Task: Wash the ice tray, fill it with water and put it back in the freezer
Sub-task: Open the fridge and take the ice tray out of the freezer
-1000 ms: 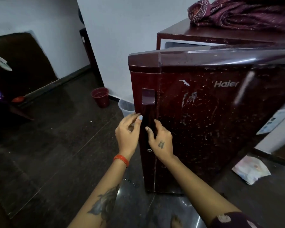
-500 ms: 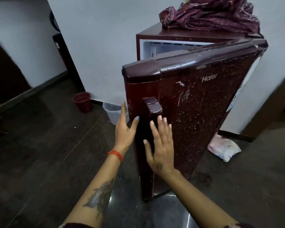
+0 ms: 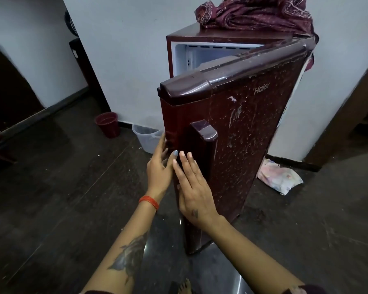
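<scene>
One maroon Haier refrigerator [image 3: 238,145], its single door [image 3: 249,134] ajar with one handle [image 3: 202,145]; one crumpled maroon cloth [image 3: 255,13] on top; two hands [image 3: 159,168] [image 3: 194,196] near; two buckets at far left, one maroon [image 3: 107,124], one clear [image 3: 146,137]; one plastic bag [image 3: 278,177] at right

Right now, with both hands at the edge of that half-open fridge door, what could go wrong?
The left hand has fingers at the fridge door edge and could get pinched if the door swings shut. The cloth heaped on top hangs by the hinge corner and might snag or slide off. The clear plastic bucket sits close to the door's likely swing.
</scene>
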{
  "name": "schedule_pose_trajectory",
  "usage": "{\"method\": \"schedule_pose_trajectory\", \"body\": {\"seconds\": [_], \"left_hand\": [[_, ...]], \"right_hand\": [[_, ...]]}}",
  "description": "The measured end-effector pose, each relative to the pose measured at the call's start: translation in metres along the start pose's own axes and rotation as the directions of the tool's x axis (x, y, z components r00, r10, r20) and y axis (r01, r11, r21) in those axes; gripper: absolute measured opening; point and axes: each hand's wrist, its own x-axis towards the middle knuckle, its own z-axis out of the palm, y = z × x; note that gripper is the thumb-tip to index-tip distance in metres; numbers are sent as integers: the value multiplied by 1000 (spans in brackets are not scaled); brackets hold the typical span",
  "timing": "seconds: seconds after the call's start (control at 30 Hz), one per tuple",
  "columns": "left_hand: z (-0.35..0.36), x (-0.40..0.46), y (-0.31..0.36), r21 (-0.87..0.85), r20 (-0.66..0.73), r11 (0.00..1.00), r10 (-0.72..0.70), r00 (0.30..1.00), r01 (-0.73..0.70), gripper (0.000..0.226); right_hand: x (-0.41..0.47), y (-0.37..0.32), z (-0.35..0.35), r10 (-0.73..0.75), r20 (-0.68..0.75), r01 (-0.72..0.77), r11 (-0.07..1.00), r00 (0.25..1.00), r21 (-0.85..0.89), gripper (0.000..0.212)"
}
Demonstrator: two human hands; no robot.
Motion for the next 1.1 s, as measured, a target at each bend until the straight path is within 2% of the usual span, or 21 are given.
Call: {"method": "schedule_pose_trajectory", "body": {"seconds": [0.27,0.43,0.5,0.73,1.0,1.1], "left_hand": [[17,-47,4,72,-58,997,46,997,-41,43],[36,-66,8,64,37,993,99,994,-102,50],[44,-76,11,42,87,996,77,993,-81,47],[72,-105,22,-17,145,996,85,986,-83,45],[102,-128,29,-4,237,986,166,957,-170,52],[113,-135,33,-12,277,982,187,942,-191,50]], "right_hand": [[-28,1,-34,-31,6,31,949,1000,-313,58],[-53,12,-52,-30,-10,23,905,1000,-425,65],[-63,17,-61,-25,-33,8,898,999,-440,68],[-95,33,-84,-3,-110,-49,883,994,-467,96],[-122,52,-112,12,-209,-109,882,978,-459,59],[-133,57,-125,37,-238,-141,888,971,-438,57]]}}
